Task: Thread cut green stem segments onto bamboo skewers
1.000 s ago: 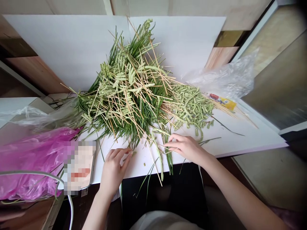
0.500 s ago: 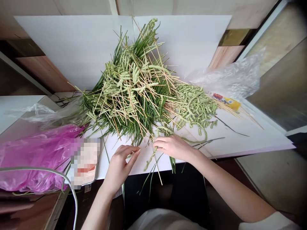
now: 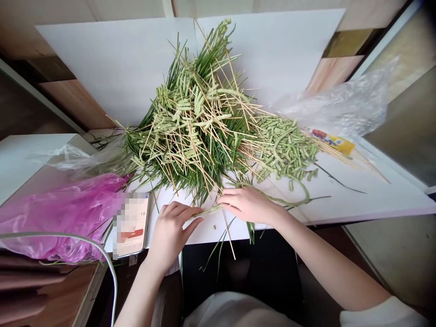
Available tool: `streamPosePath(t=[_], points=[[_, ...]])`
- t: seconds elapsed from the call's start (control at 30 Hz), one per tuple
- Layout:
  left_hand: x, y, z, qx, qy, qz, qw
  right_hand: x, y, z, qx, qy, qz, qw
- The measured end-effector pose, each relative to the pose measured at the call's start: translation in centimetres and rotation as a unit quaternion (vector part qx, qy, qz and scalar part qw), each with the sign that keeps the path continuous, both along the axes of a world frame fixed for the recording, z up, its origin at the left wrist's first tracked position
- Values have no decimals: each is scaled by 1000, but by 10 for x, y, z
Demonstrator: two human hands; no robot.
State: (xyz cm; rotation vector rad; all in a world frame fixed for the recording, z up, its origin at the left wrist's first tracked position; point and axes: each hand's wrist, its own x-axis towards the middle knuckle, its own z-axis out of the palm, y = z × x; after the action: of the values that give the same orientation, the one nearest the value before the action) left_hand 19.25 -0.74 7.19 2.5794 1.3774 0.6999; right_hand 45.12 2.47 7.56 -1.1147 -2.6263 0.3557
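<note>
Right hand [image 3: 245,204] hides part of green bean [image 3: 211,210].

This looks like a home, though which room is unclear: a white table [image 3: 368,204] stands against wood-patterned panels [image 3: 330,75], with a phone [image 3: 138,222], a pink plastic bag [image 3: 68,213] and heaped green vegetables [image 3: 200,122] crowded together.

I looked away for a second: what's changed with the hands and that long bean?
The right hand has moved left, nearer the left hand, and taken hold of the long green bean. The bean's loose end, which pointed toward the person, has swung left to the left hand. The heap of greens and sticks, the phone and the pink bag stayed put.
</note>
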Motion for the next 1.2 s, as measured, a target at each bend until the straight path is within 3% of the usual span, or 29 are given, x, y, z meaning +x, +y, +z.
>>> streamPosePath(t=[0.47, 0.73, 0.83, 1.0, 1.2], points=[[9, 7, 0, 40, 60, -54, 996, -4, -5, -1, 7, 2, 17, 1000], [11, 8, -2, 63, 60, -62, 994, -2, -3, -8, 65, 21, 22, 997], [13, 10, -4, 11, 14, -62, 998, 0, -1, -15, 115, 25, 20, 993], [12, 14, -4, -146, -101, -55, 983, 7, 2, -27, 197, 30, 29, 980], [21, 14, -7, -386, -229, -12, 894, 11, 5, -37, 245, 33, 57, 967]])
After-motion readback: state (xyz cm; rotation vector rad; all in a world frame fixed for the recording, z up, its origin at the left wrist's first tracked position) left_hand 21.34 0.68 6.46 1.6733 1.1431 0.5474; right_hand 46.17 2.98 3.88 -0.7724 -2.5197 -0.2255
